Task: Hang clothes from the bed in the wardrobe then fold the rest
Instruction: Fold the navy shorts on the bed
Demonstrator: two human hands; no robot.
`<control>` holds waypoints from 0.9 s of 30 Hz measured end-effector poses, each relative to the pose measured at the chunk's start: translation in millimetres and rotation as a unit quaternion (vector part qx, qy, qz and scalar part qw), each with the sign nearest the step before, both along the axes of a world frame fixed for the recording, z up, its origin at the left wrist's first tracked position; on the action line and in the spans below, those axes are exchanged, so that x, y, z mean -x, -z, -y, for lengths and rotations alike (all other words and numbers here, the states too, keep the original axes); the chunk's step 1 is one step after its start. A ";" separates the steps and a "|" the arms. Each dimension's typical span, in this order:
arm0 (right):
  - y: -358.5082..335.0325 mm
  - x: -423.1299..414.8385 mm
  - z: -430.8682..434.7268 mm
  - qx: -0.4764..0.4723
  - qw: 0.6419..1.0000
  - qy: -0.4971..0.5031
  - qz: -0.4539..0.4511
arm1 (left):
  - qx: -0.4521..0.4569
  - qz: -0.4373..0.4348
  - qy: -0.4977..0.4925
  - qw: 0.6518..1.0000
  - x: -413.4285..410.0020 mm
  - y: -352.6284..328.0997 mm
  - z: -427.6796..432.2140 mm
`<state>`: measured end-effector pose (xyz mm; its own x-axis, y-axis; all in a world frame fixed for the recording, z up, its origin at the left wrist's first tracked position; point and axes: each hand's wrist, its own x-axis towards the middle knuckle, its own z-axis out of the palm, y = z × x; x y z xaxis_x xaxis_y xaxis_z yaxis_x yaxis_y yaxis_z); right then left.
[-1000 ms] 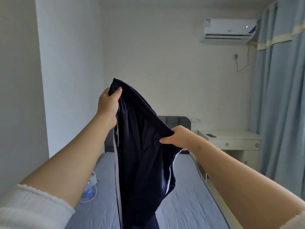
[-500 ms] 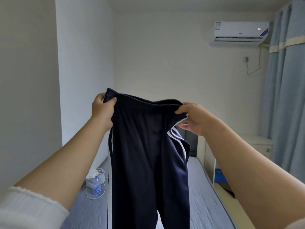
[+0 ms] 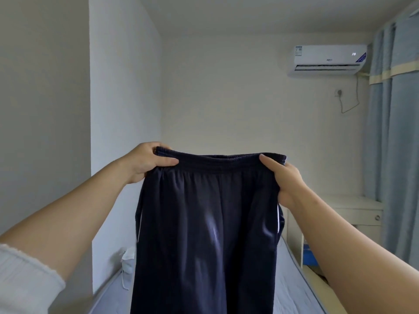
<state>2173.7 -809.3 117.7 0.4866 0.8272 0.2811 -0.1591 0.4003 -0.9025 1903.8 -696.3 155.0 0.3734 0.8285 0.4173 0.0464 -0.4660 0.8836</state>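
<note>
Above the blue-sheeted bed (image 3: pixel 292 288), left hand (image 3: pixel 145 163) and right hand (image 3: pixel 286 181) fingers clamp the waistband of hanging dark navy white-striped trousers (image 3: pixel 206 234).

A home bedroom: bed (image 3: pixel 292 288) at 6 o'clock, air conditioner (image 3: pixel 326 60) at 2 o'clock, blue curtains (image 3: pixel 394 143) at 3 o'clock.

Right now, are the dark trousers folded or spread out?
Spread out: the left hand and right hand hold the trousers by the waistband, hanging flat.
</note>
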 end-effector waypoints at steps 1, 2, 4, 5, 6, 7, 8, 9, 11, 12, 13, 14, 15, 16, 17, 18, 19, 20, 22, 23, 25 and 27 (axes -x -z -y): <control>-0.8 -3.0 2.2 0.009 0.999 -0.034 0.007 | 0.011 -0.014 0.012 1.000 3.6 -1.9 -0.4; -1.8 -5.3 5.0 0.019 0.997 -0.077 0.022 | 0.018 -0.045 0.021 0.999 6.9 -3.3 -0.2; -3.4 -9.7 9.4 0.030 0.986 -0.153 0.056 | 0.024 -0.123 0.036 0.992 12.4 -4.7 1.6; -3.7 -11.7 11.2 0.031 0.981 -0.177 0.067 | 0.029 -0.143 0.047 0.988 14.2 -5.2 2.5; -3.6 -13.2 12.5 0.033 0.978 -0.192 0.071 | 0.037 -0.143 0.059 0.987 15.8 -5.6 2.6; -3.1 -14.0 13.5 0.032 0.976 -0.203 0.068 | 0.045 -0.124 0.070 0.989 17.5 -5.5 2.3; -2.1 -14.4 13.9 0.028 0.975 -0.211 0.057 | 0.053 -0.092 0.085 0.991 19.3 -5.3 1.9; -1.1 -14.4 14.1 0.022 0.975 -0.217 0.044 | 0.062 -0.054 0.106 0.991 21.0 -4.8 1.6; 0.1 -14.2 13.1 0.004 0.974 -0.227 0.022 | 0.085 0.010 0.154 0.984 22.8 -2.6 1.1; 0.1 -13.9 11.7 -0.004 0.974 -0.227 0.013 | 0.098 0.025 0.173 0.980 22.2 -1.1 1.8; 0.2 -13.7 10.4 -0.009 0.975 -0.224 0.006 | 0.108 0.022 0.181 0.977 20.6 0.6 2.5; 0.2 -13.9 8.5 -0.011 0.975 -0.221 0.005 | 0.112 -0.003 0.175 0.978 18.5 2.1 2.9; -0.2 -13.7 7.2 -0.012 0.975 -0.220 0.013 | 0.107 -0.048 0.152 0.981 16.5 3.3 2.2; -0.4 -13.7 5.7 -0.010 0.975 -0.219 0.031 | 0.097 -0.106 0.119 0.982 15.1 4.4 0.9; -0.6 -13.2 4.3 -0.008 0.975 -0.215 0.054 | 0.082 -0.172 0.087 0.978 14.3 4.9 -0.2; -0.1 -13.3 1.4 -0.003 0.976 -0.202 0.077 | 0.068 -0.239 0.056 0.967 12.9 5.5 -0.6; 0.8 -13.5 -2.0 0.009 0.979 -0.177 0.096 | 0.049 -0.304 0.023 0.951 10.5 6.3 -0.2; 1.6 -12.9 -5.4 0.025 0.983 -0.143 0.114 | 0.022 -0.361 -0.015 0.932 6.5 7.6 1.2; 1.8 -9.3 -10.1 0.052 0.982 -0.088 0.157 | -0.052 -0.444 -0.096 0.889 -4.7 13.3 6.0; 1.4 -7.3 -11.7 0.061 0.979 -0.076 0.179 | -0.091 -0.467 -0.132 0.870 -10.7 17.5 7.8; -0.9 -4.2 -13.8 0.077 0.969 -0.044 0.233 | -0.148 -0.470 -0.187 0.850 -18.7 27.8 6.3; -5.4 -3.5 -13.5 0.099 0.940 0.022 0.325 | -0.200 -0.425 -0.224 0.854 -18.4 36.4 -1.3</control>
<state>2177.2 -795.8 123.2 0.3000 0.8783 0.3723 0.4636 0.2068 -0.8615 1922.3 -695.1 118.5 0.3646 0.8228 0.4359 0.8452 -0.4890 0.2159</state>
